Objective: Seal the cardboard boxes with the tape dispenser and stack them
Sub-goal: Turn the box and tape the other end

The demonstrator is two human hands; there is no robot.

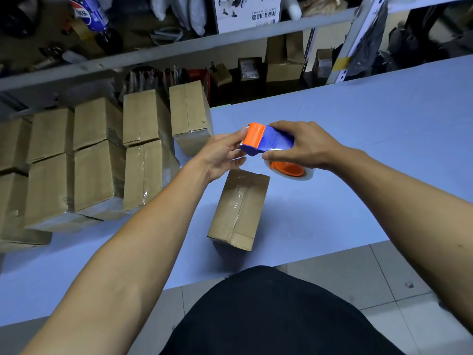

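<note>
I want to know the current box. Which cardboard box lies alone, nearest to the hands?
The single box under the hands, apart in mid-table; the other boxes stand stacked at the left.

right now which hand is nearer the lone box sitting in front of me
Left. The left hand hovers just above the box's far end; the right hand is higher and off to its right, gripping the tape dispenser.

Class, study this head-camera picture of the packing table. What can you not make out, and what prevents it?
- Tape dispenser: its handle is hidden under the right hand.
- Tape's loose end: the left hand covers it.
- Cardboard box: the underside faces the table.
- Stacked boxes: the left edge cuts them off.
- Shelf items: blurred and dark.
</note>
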